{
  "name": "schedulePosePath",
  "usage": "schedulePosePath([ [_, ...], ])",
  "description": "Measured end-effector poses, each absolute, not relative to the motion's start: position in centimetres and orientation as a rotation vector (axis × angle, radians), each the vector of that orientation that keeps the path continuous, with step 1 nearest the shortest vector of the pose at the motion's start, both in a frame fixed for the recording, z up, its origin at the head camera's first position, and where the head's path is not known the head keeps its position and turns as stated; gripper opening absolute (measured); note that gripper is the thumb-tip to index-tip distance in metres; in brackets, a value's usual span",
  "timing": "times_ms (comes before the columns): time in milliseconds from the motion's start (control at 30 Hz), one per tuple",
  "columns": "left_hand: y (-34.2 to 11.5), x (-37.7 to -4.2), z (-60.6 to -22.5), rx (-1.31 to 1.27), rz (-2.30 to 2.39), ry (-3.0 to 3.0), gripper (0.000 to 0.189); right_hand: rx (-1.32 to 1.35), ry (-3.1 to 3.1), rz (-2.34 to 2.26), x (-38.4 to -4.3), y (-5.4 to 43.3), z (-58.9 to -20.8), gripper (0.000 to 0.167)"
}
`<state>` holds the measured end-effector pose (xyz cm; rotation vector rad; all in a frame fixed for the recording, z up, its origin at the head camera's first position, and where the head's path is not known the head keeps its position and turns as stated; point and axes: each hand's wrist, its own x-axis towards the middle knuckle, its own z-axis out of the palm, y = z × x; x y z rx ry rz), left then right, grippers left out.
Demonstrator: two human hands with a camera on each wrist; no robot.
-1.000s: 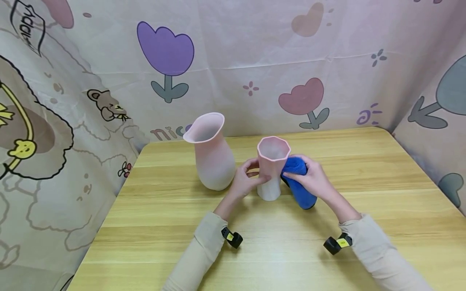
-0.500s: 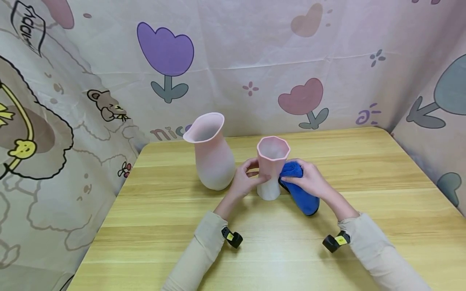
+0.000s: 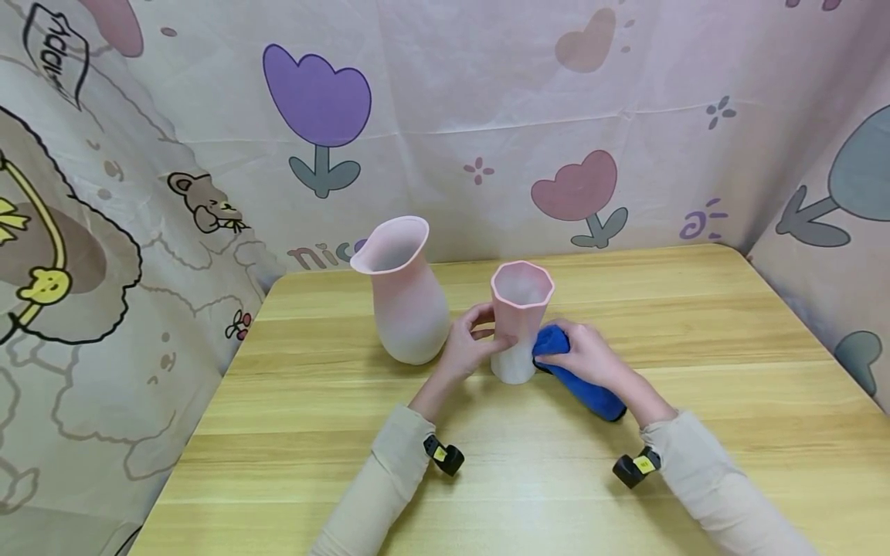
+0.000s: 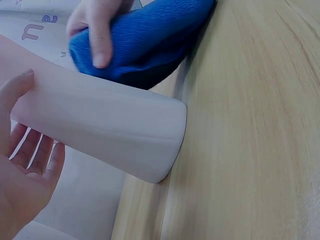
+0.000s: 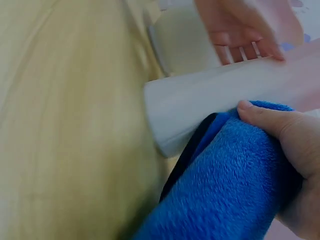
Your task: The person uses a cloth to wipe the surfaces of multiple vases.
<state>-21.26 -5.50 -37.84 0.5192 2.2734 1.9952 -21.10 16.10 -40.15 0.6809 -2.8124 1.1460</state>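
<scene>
A slim faceted vase point(image 3: 516, 328), pink at the rim and fading to white, stands upright on the table. My left hand point(image 3: 467, 345) holds its left side, thumb in front and fingertips behind, as the left wrist view of the vase point(image 4: 110, 120) also shows. In my right hand point(image 3: 589, 357) is a folded blue fluffy cloth point(image 3: 591, 395), pinched with the thumb on top and held against the vase's lower right side. The cloth point(image 5: 215, 185) has a dark edge and hangs down toward the table in the right wrist view.
A bigger pink-and-white vase point(image 3: 412, 316) with a flared lip stands just left of my left hand. The wooden table point(image 3: 292, 432) ends at a printed fabric backdrop point(image 3: 445, 100). Each wrist carries a small black camera point(image 3: 445, 457).
My right hand has slid down the faceted vase's right side with the blue cloth, whose loose end has swung to the right. The left hand and both vases keep their places.
</scene>
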Motion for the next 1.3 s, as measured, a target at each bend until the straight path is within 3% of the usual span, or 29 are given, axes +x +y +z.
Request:
schedulePosePath([
  [367,-5.4,-21.1,-37.5,0.507,1.963,2.292,0.054,0.775,-2.869,1.060,-21.0,16.1,-41.3,0.043],
  [967,-5.5,-21.1,-37.6,0.516,1.976,2.285,0.053,0.565,-2.691,1.263,-20.4,15.9,-39.0,0.051],
  [1300,-5.5,-21.2,-37.7,0.528,1.994,2.274,0.053,0.502,-2.604,1.399,-20.0,15.9,-37.7,0.047],
])
